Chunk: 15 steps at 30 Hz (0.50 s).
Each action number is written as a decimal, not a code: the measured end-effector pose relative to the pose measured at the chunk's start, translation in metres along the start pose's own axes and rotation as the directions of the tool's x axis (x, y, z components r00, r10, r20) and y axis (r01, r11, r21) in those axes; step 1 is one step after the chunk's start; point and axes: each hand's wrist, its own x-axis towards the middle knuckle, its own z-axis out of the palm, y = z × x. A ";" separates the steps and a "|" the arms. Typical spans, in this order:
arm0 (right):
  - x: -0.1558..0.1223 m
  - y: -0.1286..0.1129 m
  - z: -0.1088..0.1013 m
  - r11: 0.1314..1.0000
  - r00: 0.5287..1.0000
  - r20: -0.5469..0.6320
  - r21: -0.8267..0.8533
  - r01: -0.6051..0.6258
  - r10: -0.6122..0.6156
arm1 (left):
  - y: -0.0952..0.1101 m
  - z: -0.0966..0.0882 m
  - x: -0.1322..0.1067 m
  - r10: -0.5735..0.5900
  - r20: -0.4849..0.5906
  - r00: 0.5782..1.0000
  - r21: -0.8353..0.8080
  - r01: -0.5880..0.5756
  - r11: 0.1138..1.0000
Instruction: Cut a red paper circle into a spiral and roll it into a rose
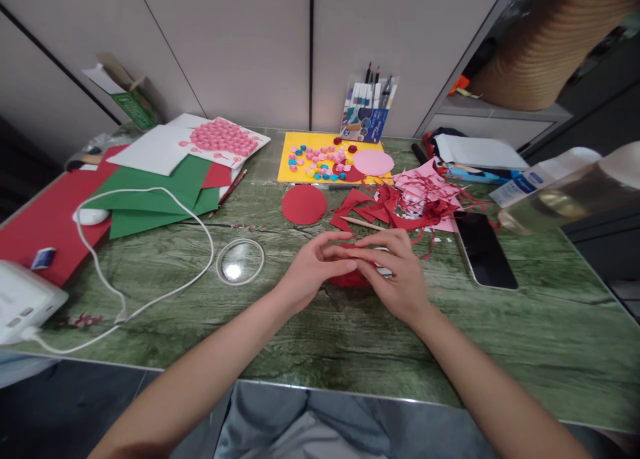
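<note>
My left hand (pixel 315 267) and my right hand (pixel 395 272) meet over the middle of the green table (pixel 320 339), fingers pinched together around a small piece of red paper (pixel 347 279) that shows beneath them. A thin wooden stick (pixel 371 225) lies just behind my fingers. Beyond it are a red paper circle (pixel 304 204) and a heap of red and pink paper scraps (pixel 415 199). Something white and small peeks out under my right fingers; I cannot make out what it is.
A black phone (pixel 485 249) lies right of my hands, a clear round lid (pixel 241 261) to the left. A white cable (pixel 150 245) loops to a white device (pixel 23 302). Green and red sheets (pixel 150 199), a yellow sheet with coloured paper dots (pixel 320 159) and a marker pack (pixel 367 109) sit behind.
</note>
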 end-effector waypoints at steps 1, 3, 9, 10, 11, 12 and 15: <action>0.000 0.001 0.000 1.000 1.000 -0.017 -0.011 -0.003 0.003 | 0.000 0.000 0.000 -0.006 0.000 1.000 -0.017 0.006 1.000; 0.000 0.002 -0.001 0.999 0.999 -0.044 -0.031 -0.008 0.006 | 0.000 0.001 -0.001 -0.015 -0.003 1.000 -0.038 0.014 0.999; -0.001 0.003 0.000 0.999 0.997 -0.080 -0.042 -0.015 0.012 | 0.002 0.001 -0.001 0.003 -0.003 1.000 -0.014 -0.003 1.000; -0.001 0.002 0.000 0.999 0.997 -0.080 -0.038 -0.017 0.013 | 0.002 0.001 -0.001 0.006 0.000 1.000 -0.009 -0.006 1.000; -0.001 0.002 0.000 0.999 0.997 -0.080 -0.033 -0.019 0.016 | 0.002 0.001 -0.001 0.009 0.005 1.000 -0.005 -0.009 1.000; 0.000 0.002 0.001 0.999 0.997 -0.080 -0.027 -0.021 0.019 | 0.002 0.001 -0.002 0.010 0.010 1.000 0.000 -0.010 1.000; 0.000 0.002 0.001 0.999 0.996 -0.085 -0.001 -0.032 0.031 | 0.001 0.001 -0.002 0.008 0.017 1.000 0.017 -0.008 1.000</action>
